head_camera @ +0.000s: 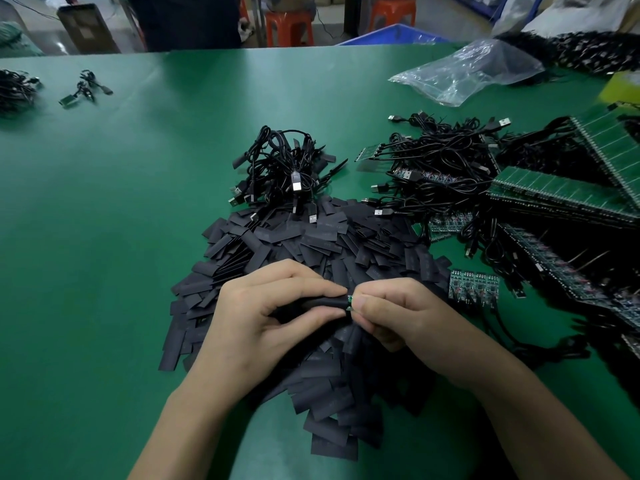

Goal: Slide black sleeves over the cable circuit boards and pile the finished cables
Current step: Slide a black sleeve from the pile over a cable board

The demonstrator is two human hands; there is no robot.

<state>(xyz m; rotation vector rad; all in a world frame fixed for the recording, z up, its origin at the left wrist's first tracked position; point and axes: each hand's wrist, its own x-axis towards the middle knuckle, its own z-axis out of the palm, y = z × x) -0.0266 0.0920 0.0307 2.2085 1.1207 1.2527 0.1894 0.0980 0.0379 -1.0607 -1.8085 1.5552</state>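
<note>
A crumpled clear plastic bag (467,72) lies on the green table (121,220). Just behind the bag, past the table's far edge, shows a blue bin (394,35). Left of the bag stand two orange stools (289,27) (both on the floor), and well left of it a brown box (86,29). Right of the bag sits a blurred yellow object (621,86).

An electronics assembly workshop: green workbench (121,202), heaped cables (440,168), circuit-board panels (561,192), plastic stools (289,26).

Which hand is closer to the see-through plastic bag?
Right. The plastic bag lies ahead, off to the right. The right hand is on that side; the left hand is farther left.
</note>
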